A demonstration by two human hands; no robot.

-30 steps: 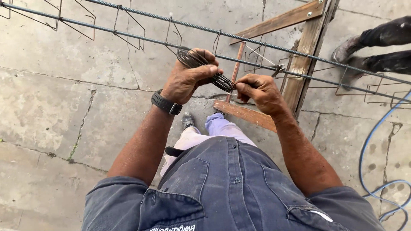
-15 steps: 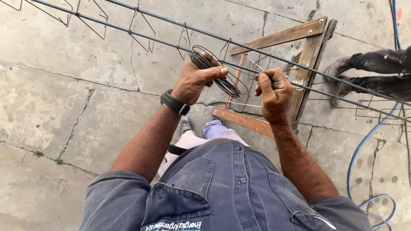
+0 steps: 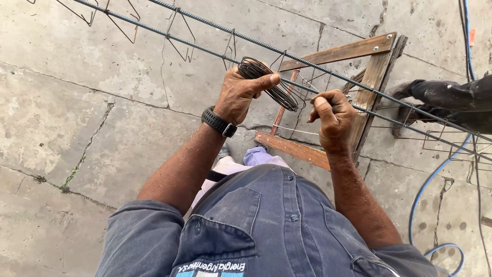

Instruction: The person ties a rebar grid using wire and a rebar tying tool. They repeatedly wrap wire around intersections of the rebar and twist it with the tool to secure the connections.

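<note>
- Dark wire coil is sitting in the left hand, fingers wrapping it, above the rebar.
- Right hand is pinching a strand, fingers closing tight.
- Taut wire may be slipping, whipping or cutting skin.

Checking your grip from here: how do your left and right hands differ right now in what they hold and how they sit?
The left hand grips a dark coil of tie wire, thumb pressed across it; the right hand is fisted on a single thin strand, not the coil. The left wrist wears a black watch; the right wrist is bare. The left hand sits higher, the right lower and nearer the wooden trestle. Both are bare and held close beside the rebar.
</note>
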